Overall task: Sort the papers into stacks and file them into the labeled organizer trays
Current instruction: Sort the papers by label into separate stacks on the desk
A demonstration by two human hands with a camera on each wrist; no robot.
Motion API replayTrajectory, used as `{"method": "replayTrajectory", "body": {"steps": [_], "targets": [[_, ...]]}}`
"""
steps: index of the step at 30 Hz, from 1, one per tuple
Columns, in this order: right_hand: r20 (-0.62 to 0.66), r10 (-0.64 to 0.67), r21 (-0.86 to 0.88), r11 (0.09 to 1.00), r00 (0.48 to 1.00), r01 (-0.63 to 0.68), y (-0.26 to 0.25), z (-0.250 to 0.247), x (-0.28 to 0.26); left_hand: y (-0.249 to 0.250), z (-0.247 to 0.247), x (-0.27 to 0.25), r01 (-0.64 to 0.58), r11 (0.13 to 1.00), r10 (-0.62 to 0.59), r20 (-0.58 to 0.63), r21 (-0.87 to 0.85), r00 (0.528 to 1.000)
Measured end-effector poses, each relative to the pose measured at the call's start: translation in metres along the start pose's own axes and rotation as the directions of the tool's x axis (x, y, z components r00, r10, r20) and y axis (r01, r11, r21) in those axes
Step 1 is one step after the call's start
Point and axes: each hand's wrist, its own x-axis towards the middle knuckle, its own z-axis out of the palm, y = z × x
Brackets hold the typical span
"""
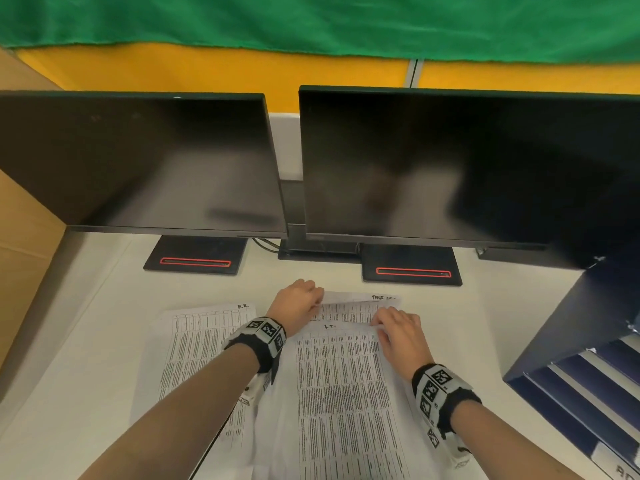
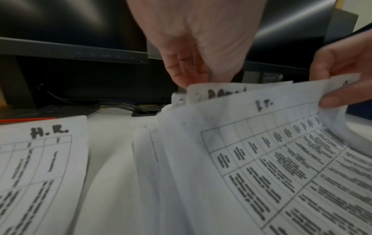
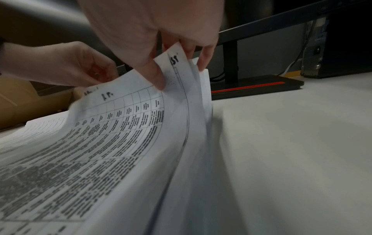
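Observation:
A stack of printed table sheets (image 1: 343, 403) lies on the white desk in front of me. Its top sheet, hand-marked "I.T." (image 2: 261, 151), is curled up at the far end. My right hand (image 1: 377, 322) pinches that sheet's far right corner between thumb (image 3: 155, 74) and fingers. My left hand (image 1: 317, 299) has curled fingers on the far edge of a lower sheet (image 2: 221, 90) whose label is half hidden. A single sheet marked "H.R." (image 1: 204, 341) lies flat to the left of the stack. The dark blue organizer trays (image 1: 571, 379) stand at the right.
Two dark monitors (image 1: 145, 161) (image 1: 450, 161) on black bases with red stripes (image 1: 195, 261) stand just beyond the papers. A cardboard wall (image 1: 24, 244) closes the left side. Cables (image 2: 120, 106) run behind the bases.

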Motion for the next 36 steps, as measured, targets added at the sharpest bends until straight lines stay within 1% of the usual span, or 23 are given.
{"method": "replayTrajectory", "body": {"steps": [2,4,6,8,10,11,12,14,15,17,19,20,22,24,26,27,29,31,32,33,34,36], "targets": [[0.025,0.033,0.043,0.999,0.999,-0.034,-0.004,-0.001,0.0,-0.001,0.003,0.001,-0.023,1.0,0.023,0.004,0.014,1.0],[0.027,0.047,0.044,0.998,0.999,-0.048,-0.006,-0.001,0.0,-0.001,0.005,0.001,-0.048,0.998,0.051,0.054,-0.043,0.997],[0.028,0.059,-0.005,0.998,0.998,-0.059,-0.006,0.003,0.001,0.001,0.008,-0.001,-0.09,0.988,0.105,0.111,-0.129,0.988],[0.021,0.065,-0.092,0.994,0.998,-0.063,-0.004,0.006,0.002,0.002,0.008,-0.004,-0.127,0.976,0.153,0.139,-0.177,0.978],[-0.025,0.062,-0.146,0.987,0.998,-0.065,0.0,0.01,0.001,0.004,0.007,-0.005,-0.121,0.965,0.16,0.154,-0.233,0.975],[-0.056,0.058,-0.158,0.985,0.997,-0.066,0.002,0.011,0.0,0.006,0.006,-0.005,-0.093,0.957,0.137,0.145,-0.273,0.98],[-0.077,0.051,-0.17,0.983,0.996,-0.063,0.002,0.012,-0.001,0.007,0.006,-0.004,-0.041,0.949,0.085,0.128,-0.313,0.988],[-0.117,0.04,-0.18,0.982,0.992,-0.061,0.004,0.011,-0.003,0.009,0.007,-0.001,0.095,0.934,-0.057,0.117,-0.345,0.991],[-0.136,0.032,-0.185,0.981,0.99,-0.057,0.005,0.011,-0.005,0.009,0.008,0.002,0.151,0.932,-0.112,0.134,-0.33,0.985],[-0.172,0.007,-0.2,0.979,0.985,-0.042,0.007,0.011,-0.009,0.008,0.01,0.006,0.221,0.936,-0.168,0.205,-0.274,0.964],[-0.207,-0.011,-0.208,0.978,0.978,-0.033,0.008,0.011,-0.013,0.008,0.011,0.009,0.245,0.95,-0.189,0.266,-0.195,0.945],[-0.223,-0.015,-0.21,0.977,0.975,-0.033,0.008,0.011,-0.015,0.008,0.011,0.01,0.242,0.96,-0.198,0.27,-0.139,0.942],[-0.244,-0.006,-0.198,0.979,0.97,-0.044,0.01,0.01,-0.018,0.008,0.012,0.011,0.203,0.979,-0.196,0.211,-0.012,0.958],[-0.256,0.015,-0.179,0.982,0.966,-0.063,0.011,0.008,-0.02,0.008,0.011,0.01,0.135,0.986,-0.146,0.113,0.099,0.983],[-0.267,0.045,-0.15,0.985,0.963,-0.087,0.014,0.008,-0.023,0.003,0.011,0.008,0.101,0.987,-0.108,0.053,0.126,0.993],[-0.268,0.057,-0.138,0.986,0.962,-0.097,0.016,0.008,-0.023,0.001,0.011,0.007,0.109,0.99,-0.113,0.04,0.089,0.993],[-0.262,0.069,-0.122,0.987,0.963,-0.104,0.018,0.01,-0.023,-0.005,0.008,0.005,0.18,0.979,-0.174,0.066,-0.094,0.983],[-0.253,0.06,-0.116,0.989,0.966,-0.092,0.018,0.012,-0.022,-0.012,0.005,0.003,0.283,0.902,-0.258,0.118,-0.325,0.959],[-0.252,0.051,-0.117,0.99,0.966,-0.083,0.018,0.013,-0.02,-0.015,0.003,0.002,0.31,0.86,-0.284,0.125,-0.405,0.951],[-0.25,0.041,-0.119,0.99,0.967,-0.072,0.017,0.013,-0.018,-0.019,0.001,0.001,0.318,0.838,-0.292,0.127,-0.443,0.948],[-0.247,0.03,-0.12,0.991,0.969,-0.061,0.016,0.014,-0.017,-0.023,-0.001,0.0,0.318,0.834,-0.289,0.134,-0.45,0.948],[-0.236,0.004,-0.116,0.993,0.972,-0.033,0.015,0.016,-0.013,-0.028,-0.004,-0.002,0.305,0.87,-0.257,0.171,-0.388,0.951]]}}
